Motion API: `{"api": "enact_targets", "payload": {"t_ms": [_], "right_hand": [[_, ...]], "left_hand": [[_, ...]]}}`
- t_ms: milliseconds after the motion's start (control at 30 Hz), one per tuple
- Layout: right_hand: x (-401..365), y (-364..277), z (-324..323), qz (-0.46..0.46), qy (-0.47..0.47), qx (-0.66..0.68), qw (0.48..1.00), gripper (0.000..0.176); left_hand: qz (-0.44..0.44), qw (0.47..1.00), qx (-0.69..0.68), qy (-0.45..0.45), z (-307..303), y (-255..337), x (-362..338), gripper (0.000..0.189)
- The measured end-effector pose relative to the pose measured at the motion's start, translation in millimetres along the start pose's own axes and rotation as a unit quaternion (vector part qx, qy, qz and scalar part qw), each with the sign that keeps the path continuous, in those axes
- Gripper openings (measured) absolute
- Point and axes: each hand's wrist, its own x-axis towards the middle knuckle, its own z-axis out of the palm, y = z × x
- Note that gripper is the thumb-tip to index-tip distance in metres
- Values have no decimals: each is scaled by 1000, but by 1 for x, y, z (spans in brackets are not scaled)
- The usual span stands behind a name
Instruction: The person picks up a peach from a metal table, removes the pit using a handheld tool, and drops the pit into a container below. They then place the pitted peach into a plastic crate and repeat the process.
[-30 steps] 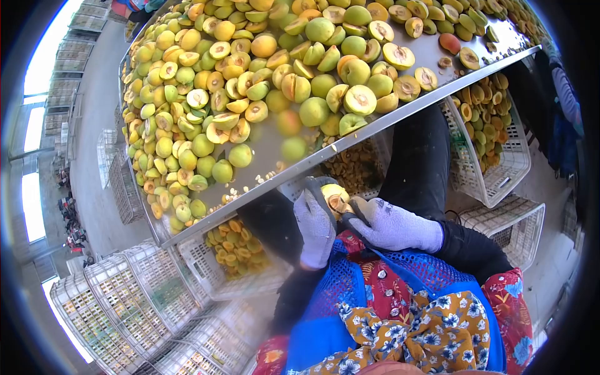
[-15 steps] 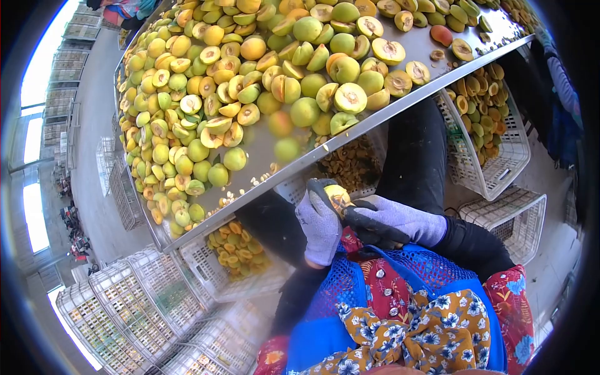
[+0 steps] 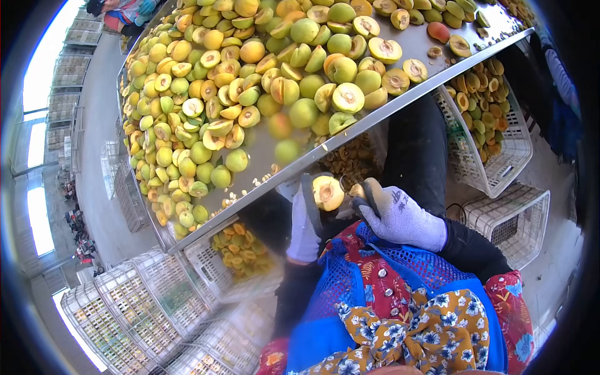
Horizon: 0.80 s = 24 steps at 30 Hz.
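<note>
My left hand [image 3: 305, 222], in a lavender glove with dark palm and fingers, grips an apricot half [image 3: 328, 193] with its cut face turned up. A brown hollow shows in the middle of that face. Just to the right, my right hand [image 3: 400, 215], gloved alike, has its fingers pinched on a small brown piece [image 3: 357, 190] that looks like a pit. Both hands are in front of my body, below the edge of a metal table [image 3: 369, 120]. Heaped on the table are whole and halved apricots [image 3: 212, 94].
A crate of apricot halves [image 3: 519, 134] stands at the right, beside another white crate [image 3: 519, 219]. Under the table lies a container of brown pits [image 3: 350, 156]. More halves [image 3: 240, 250] fill a crate at lower left, near stacked crates [image 3: 137, 306]. Another person's sleeve [image 3: 561, 78] shows at far right.
My hands have come apart. The right one has drawn back from the fruit with the small brown piece, and the apricot half in my left hand now shows its cut face.
</note>
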Motion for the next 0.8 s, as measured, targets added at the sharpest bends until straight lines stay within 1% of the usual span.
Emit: {"api": "enact_targets", "payload": {"t_ms": [33, 67, 167, 200, 233, 267, 367, 400, 467, 500, 567, 600, 667, 700, 733, 800], "right_hand": [[-2, -1, 1, 14, -22, 5, 1000, 30], [-3, -3, 2, 28, -44, 8, 999, 30], [-6, -2, 6, 23, -50, -3, 998, 32], [-6, -1, 6, 27, -47, 1, 999, 33], [-6, -1, 7, 31, -46, 7, 998, 34], [-6, -1, 8, 36, -44, 12, 998, 36], [-8, -1, 10, 67, -50, 23, 996, 33], [-8, -2, 11, 74, -56, 28, 995, 31], [-8, -3, 11, 87, -70, 37, 993, 28], [-8, 0, 13, 40, -75, 3, 996, 29], [-8, 11, 24, -55, -81, -65, 993, 31], [-8, 16, 31, -18, -72, -2, 997, 30], [-8, 21, 41, 55, -51, 122, 990, 29], [-7, 23, 40, 19, -52, 155, 986, 30], [-3, 20, 35, -17, -53, 189, 980, 31], [1, 11, 26, 51, -91, 335, 936, 33]], "left_hand": [[-85, 992, -93, -5, 1, 6, 3, 52], [-99, 982, -163, 15, 8, 3, 7, 53], [-84, 976, -197, -45, 2, 26, 17, 47], [-156, 904, -399, -11, 9, 26, 14, 49], [-229, 807, -543, -18, 10, 26, 13, 52], [-306, 683, -664, 1, 11, 26, 12, 58], [-321, 718, -617, 30, 21, 10, 2, 55], [-247, 810, -531, 25, 24, 4, -1, 54], [-230, 861, -448, 66, 33, -1, -4, 53], [-222, 883, -405, 87, 35, -2, -5, 53], [-192, 923, -327, 71, 34, 16, -2, 49], [-176, 939, -287, 64, 33, 24, -1, 47], [-202, 895, -380, 114, 39, 28, -1, 45], [-214, 869, -424, 138, 43, 29, -1, 44], [-191, 887, -394, 146, 46, 28, -2, 45], [-141, 919, -330, 161, 51, 24, -4, 47]]}}
